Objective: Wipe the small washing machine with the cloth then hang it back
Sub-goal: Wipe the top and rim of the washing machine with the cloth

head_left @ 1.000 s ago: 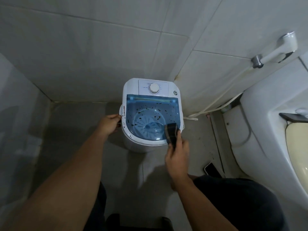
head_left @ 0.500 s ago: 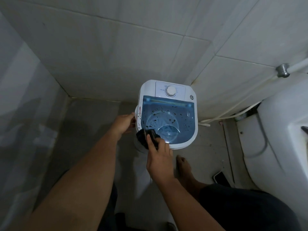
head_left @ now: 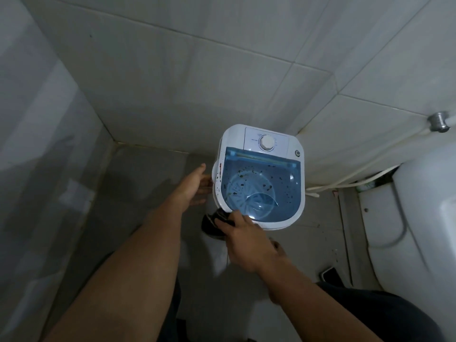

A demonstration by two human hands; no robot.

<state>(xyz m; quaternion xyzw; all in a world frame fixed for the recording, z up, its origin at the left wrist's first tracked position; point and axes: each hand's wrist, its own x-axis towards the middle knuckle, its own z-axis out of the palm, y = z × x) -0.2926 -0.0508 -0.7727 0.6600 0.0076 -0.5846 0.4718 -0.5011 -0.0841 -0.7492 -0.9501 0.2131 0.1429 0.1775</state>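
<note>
The small washing machine (head_left: 259, 174) stands on the floor against the tiled wall. It is white with a blue see-through lid, a round dial at the back, and dark specks on lid and left rim. My right hand (head_left: 244, 240) presses a dark cloth (head_left: 213, 224) against the machine's front-left side, just below the rim. My left hand (head_left: 197, 186) lies flat against the machine's left side, fingers apart, holding nothing.
A white toilet (head_left: 419, 218) fills the right side, with a hose (head_left: 345, 183) running along the wall behind it. A dark phone (head_left: 332, 275) lies on the floor near my right leg. A tiled wall closes off the left.
My right hand has carried the cloth from the lid's front right, across the front edge, down to the front-left side. My left hand has opened flat. The view has shifted left.
</note>
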